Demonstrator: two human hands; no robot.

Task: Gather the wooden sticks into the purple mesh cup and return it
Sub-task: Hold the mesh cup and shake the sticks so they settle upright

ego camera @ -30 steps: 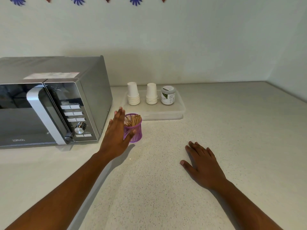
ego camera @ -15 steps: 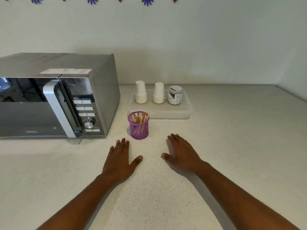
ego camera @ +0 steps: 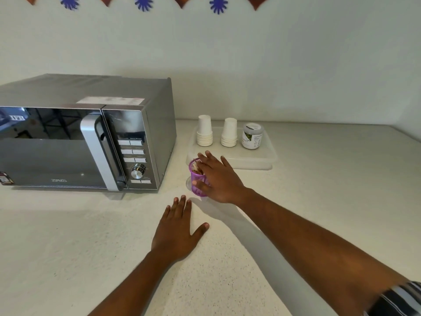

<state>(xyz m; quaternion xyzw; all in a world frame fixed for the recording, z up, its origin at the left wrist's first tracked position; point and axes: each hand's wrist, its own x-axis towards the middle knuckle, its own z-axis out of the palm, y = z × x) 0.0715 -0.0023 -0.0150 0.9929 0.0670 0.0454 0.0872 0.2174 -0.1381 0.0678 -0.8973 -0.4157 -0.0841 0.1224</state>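
Since half a second ago, the right hand [ego camera: 219, 179] has been moved up from the desk [ego camera: 319, 213] to the purple mesh cup [ego camera: 197, 180], while the left hand [ego camera: 176, 231] has been kept flat near the same spot. The right hand is wrapped around the cup's right side: fingers are curled over the rim and the thumb is seen against the front of the mesh, so the cup is gripped, though how firmly cannot be told because of motion blur. The left hand is laid palm-down on the desk, fingers spread slightly and the thumb pointed out to the right, nothing held.

The cup is stood upright on the desk, just right of the microwave [ego camera: 86, 135] and just in front of the white tray [ego camera: 268, 156]. Wooden sticks [ego camera: 195, 166] are seen inside the cup at its top, partly hidden by the fingers; their number cannot be counted. A faint clear ring seems to be visible at the cup's base on the left.

On the tray, two stacks of white paper cups [ego camera: 205, 133] are set side by side, and a small lidded jar [ego camera: 251, 136] with a green label is placed to their right. Blue and red paper decorations [ego camera: 143, 2] are hung along the top of the wall. A striped sleeve [ego camera: 401, 299] is visible at the right arm's lower edge.
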